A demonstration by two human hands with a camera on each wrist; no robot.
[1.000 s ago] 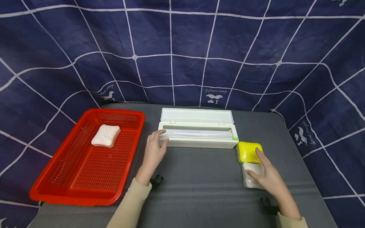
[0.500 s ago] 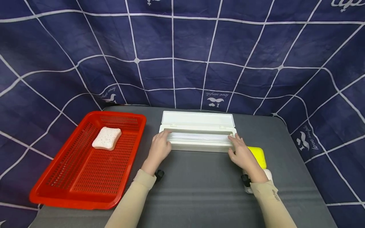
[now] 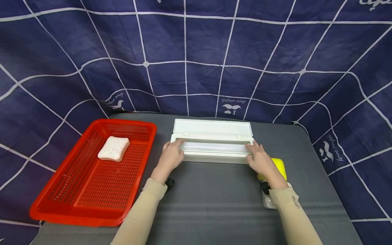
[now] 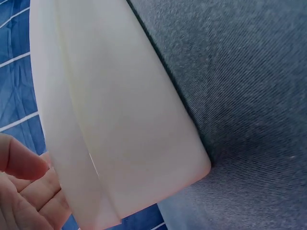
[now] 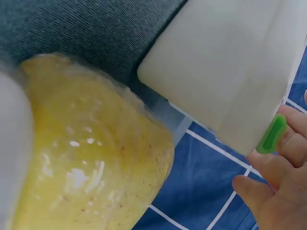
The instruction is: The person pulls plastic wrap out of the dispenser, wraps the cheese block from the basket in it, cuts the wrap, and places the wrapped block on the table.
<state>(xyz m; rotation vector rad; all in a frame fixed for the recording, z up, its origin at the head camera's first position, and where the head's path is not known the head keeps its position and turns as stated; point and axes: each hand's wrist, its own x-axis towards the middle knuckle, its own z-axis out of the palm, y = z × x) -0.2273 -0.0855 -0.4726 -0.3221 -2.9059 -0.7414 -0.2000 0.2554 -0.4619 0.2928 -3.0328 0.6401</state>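
Observation:
A white cling film dispenser [image 3: 214, 157] lies across the table with its lid [image 3: 211, 127] raised. The film roll [image 3: 214, 147] shows inside. My left hand [image 3: 169, 157] rests at its left end, fingers over the top and thumb by the front. In the left wrist view the thumb [image 4: 24, 160] lies close to the dispenser's edge. My right hand [image 3: 259, 160] is at the right end. Its fingers touch the green slider [image 5: 273, 134] there, with the thumb apart. Below that wrist lie a yellow block [image 3: 279, 166] in clear film and a film-wrapped white block [image 3: 267, 200].
A red perforated basket [image 3: 134, 197] stands on the left and holds a speckled white toast-shaped block [image 3: 113, 148]. The grey tabletop [image 3: 214, 200] stretches in front of the dispenser. A dark blue checked curtain [image 3: 202, 41] hangs behind and at the sides.
My right hand has moved from over the wrapped blocks, up and left, to the dispenser's right end. The left hand has stayed at the left end, shifting slightly right.

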